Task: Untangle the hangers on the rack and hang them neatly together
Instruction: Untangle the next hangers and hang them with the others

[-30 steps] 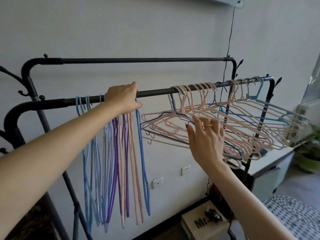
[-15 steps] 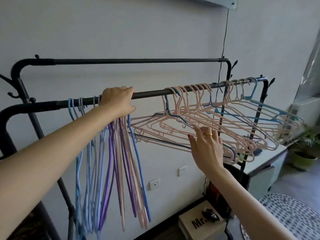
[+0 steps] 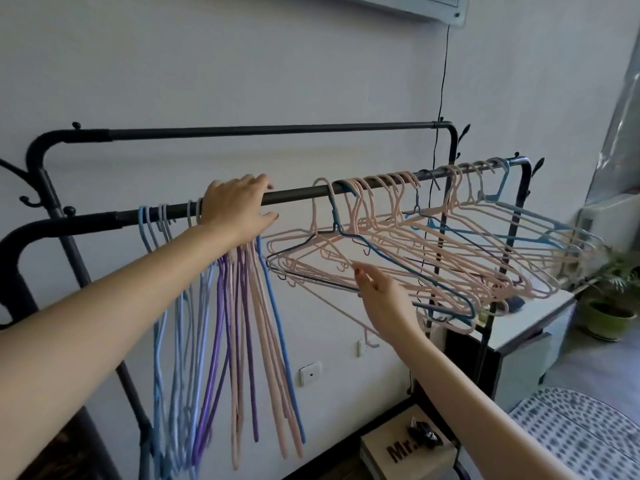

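I am gripping the rail (image 3: 298,194) with my left hand (image 3: 239,211), bracing it, while my open right hand (image 3: 382,299) is reaching the tangle (image 3: 398,251) to free one hook gently.

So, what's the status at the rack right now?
Left hand grips front rail over sorted hangers. Right hand open, touching tangled pink hangers. Nothing in the way.

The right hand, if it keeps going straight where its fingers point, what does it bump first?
Probably the tangled pink hangers: the right hand points up and left into them, fingertips seemingly already at their lower bars.
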